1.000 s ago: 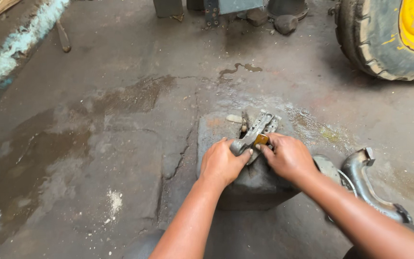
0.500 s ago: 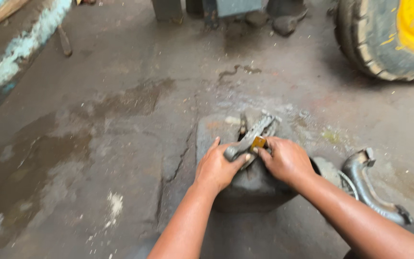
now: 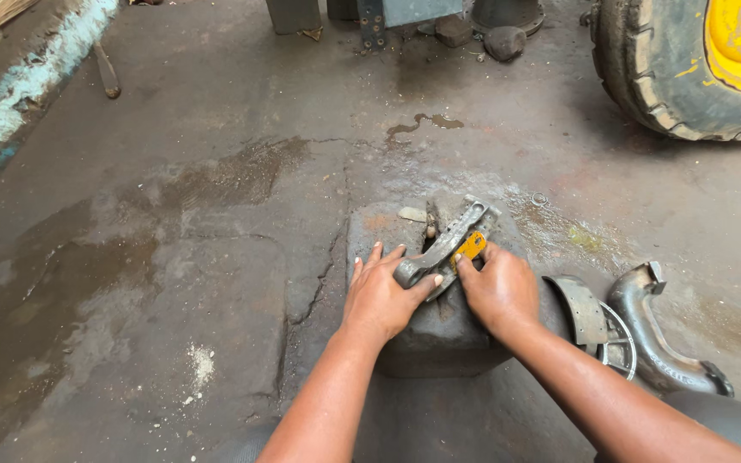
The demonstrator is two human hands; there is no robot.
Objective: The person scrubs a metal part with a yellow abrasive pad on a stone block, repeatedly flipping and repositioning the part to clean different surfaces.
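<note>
i see a grey, grimy curved metal part [image 3: 443, 249] with a row of holes along its flat web, lying slantwise on top of a dark block [image 3: 439, 330] on the floor, its far end pointing up and to the right. a small yellow-orange piece [image 3: 471, 246] sits against its right edge near the middle, touching the metal.

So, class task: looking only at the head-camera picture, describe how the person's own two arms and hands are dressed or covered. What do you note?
Both arms are bare from the bottom edge of the picture to the fingertips: no sleeves, gloves, watch, bracelets or rings show. The left hand and right hand have short, plain fingernails. Whether sleeves begin higher up cannot be told, since the upper arms are out of frame.
</note>
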